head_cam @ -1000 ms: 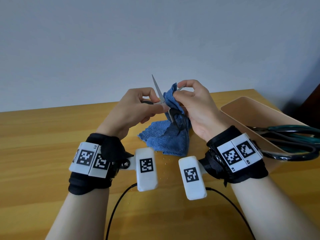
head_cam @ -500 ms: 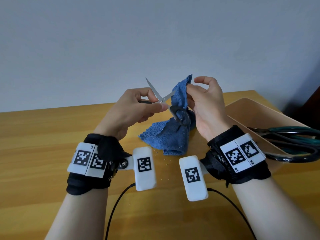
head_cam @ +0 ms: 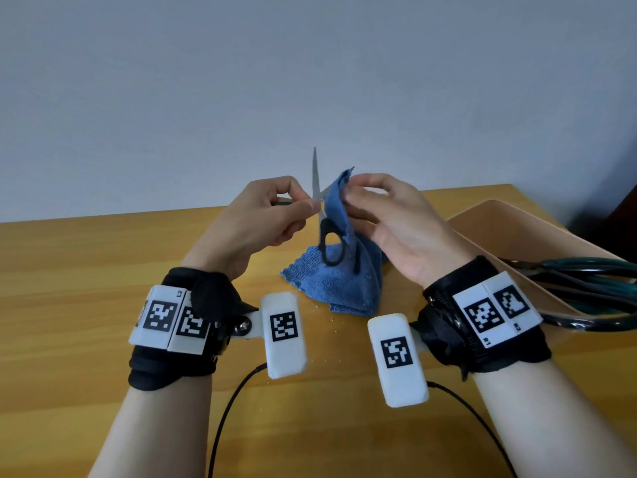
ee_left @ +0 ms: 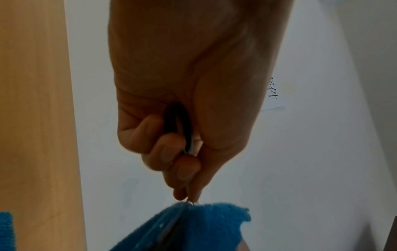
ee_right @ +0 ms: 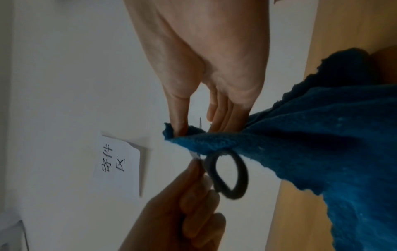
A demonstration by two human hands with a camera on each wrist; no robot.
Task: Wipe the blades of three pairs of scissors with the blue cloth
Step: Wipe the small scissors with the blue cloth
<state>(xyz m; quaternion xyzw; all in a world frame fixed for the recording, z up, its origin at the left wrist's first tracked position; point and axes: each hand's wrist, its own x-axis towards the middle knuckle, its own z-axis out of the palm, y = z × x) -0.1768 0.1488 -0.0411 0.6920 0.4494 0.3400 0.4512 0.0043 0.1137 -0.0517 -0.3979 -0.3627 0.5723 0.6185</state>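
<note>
Head cam: mid-wipe on the small scissors (head_cam: 325, 232), held up over the bench (head_cam: 86, 270). One bare blade points straight up, black loop hanging down. Left hand (head_cam: 262, 219) pinches them near the pivot; right hand (head_cam: 389, 222) pinches the blue cloth (head_cam: 339, 205) around the other blade.

Left wrist: fingers (ee_left: 184, 168) clamped on the handle.

Right wrist: thumb and fingers (ee_right: 223, 122) squeeze the cloth. Next is probably sliding it out tipward.

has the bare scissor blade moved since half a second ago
Yes. The bare blade swung from leaning left to nearly upright against the wall, pivoting in the left hand.
</note>
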